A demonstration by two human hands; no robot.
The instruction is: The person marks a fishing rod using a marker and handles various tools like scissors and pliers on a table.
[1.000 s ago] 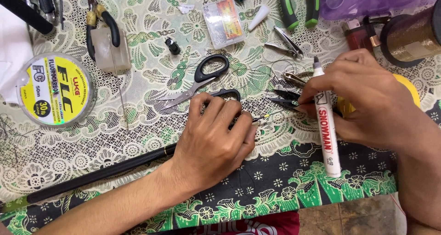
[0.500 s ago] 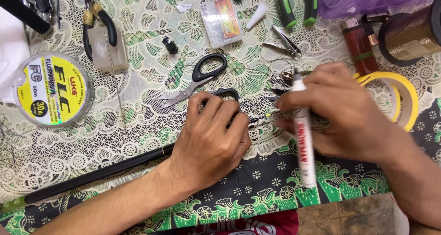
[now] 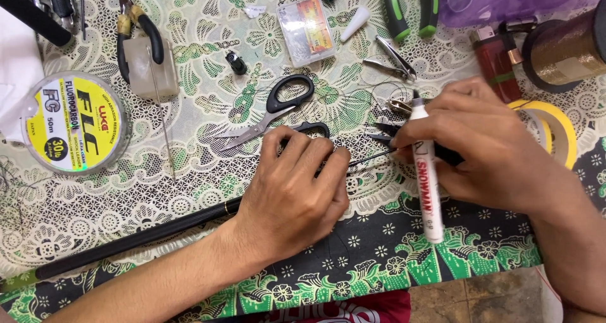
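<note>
My left hand (image 3: 293, 193) lies palm down on a long thin black rod (image 3: 132, 239), pinning it to the patterned tablecloth (image 3: 208, 190), with its slim tip (image 3: 372, 157) sticking out to the right. A white marker pen (image 3: 426, 171) is gripped in my right hand (image 3: 480, 149), black nib up, near the rod's tip. Black-handled scissors (image 3: 268, 111) lie just above my left hand.
A round spool of fishing line (image 3: 74, 130) sits at the left. Green-handled pliers (image 3: 410, 10), nail clippers (image 3: 391, 58), a small clear plastic box (image 3: 307, 29), a yellow tape ring (image 3: 555, 124) and a dark spool (image 3: 565, 48) lie along the far side.
My right hand has shifted left with the marker and turned it more upright, bringing the nib closer to the rod's tip. My left hand stays on the rod.
</note>
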